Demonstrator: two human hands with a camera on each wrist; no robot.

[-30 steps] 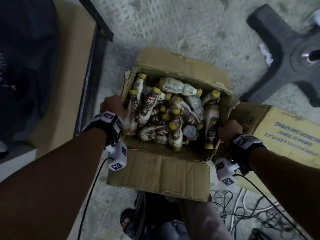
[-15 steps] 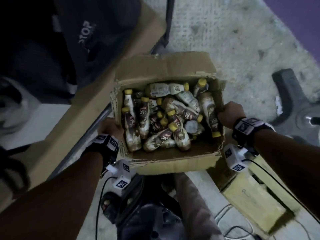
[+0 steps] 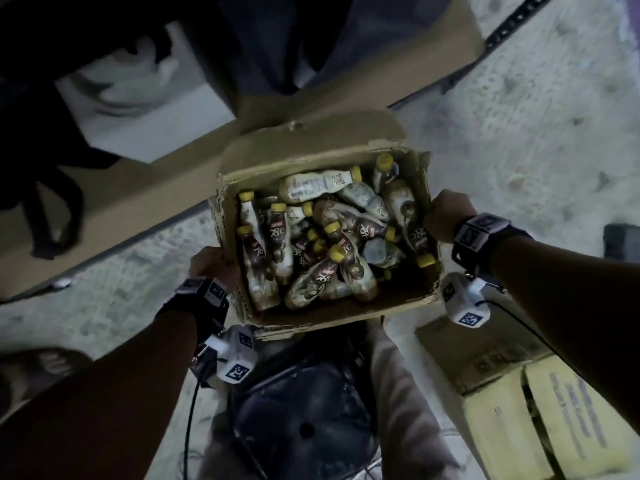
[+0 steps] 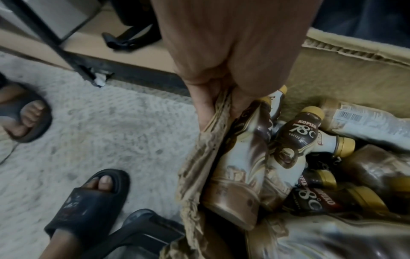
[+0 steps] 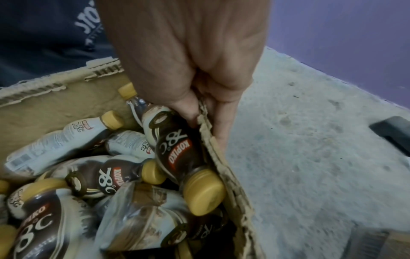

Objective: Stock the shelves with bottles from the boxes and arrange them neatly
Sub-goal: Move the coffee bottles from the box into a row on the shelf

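Above the concrete floor (image 3: 519, 140), the cardboard box (image 3: 311, 157) now sits closer to the shelf (image 3: 363, 91) than 1 second ago. Left hand (image 3: 213, 268) and right hand (image 3: 446, 216) each clench a side wall; the bottles (image 3: 329, 244) lie jumbled inside, so unloading looks near.

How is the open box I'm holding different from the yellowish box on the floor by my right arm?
The open box has its flaps up and is full of jumbled yellow-capped bottles; the yellowish box is shut, so its contents are hidden. The left hand and right hand grip the open box's torn side walls; nothing touches the yellowish one. The open box is plain brown; the other has printing. Both are cardboard.
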